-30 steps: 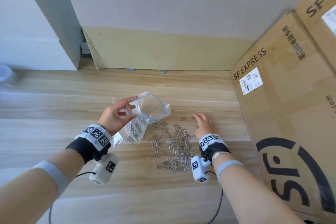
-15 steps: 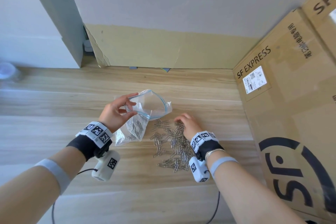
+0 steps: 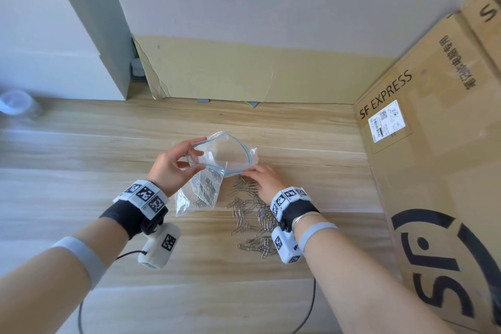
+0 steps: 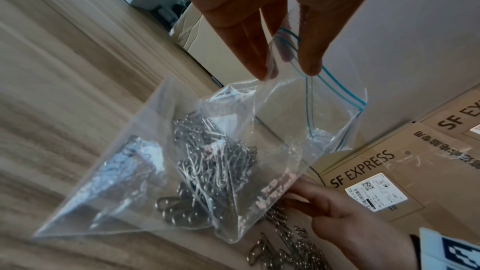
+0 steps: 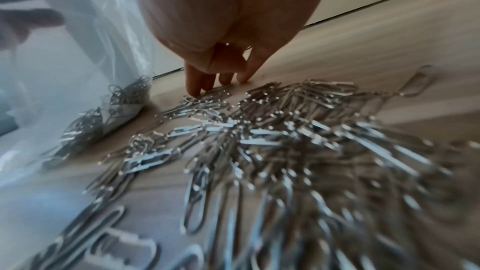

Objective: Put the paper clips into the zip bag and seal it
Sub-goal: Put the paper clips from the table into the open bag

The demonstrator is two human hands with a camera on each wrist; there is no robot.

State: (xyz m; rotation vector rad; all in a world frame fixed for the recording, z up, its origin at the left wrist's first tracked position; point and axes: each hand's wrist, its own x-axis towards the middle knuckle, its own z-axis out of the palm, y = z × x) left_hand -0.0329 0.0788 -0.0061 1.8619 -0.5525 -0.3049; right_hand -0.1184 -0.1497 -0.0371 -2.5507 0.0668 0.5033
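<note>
Meanwhile, zip bag (image 3: 214, 171) in left hand (image 3: 170, 165).

A big cardboard box (image 3: 433, 184) printed "SF EXPRESS" stands on the right side of the wooden table (image 3: 81, 157), with a white label (image 3: 386, 120) on it. A beige cardboard sheet (image 3: 244, 76) leans against the grey wall (image 3: 271, 3) behind.
</note>
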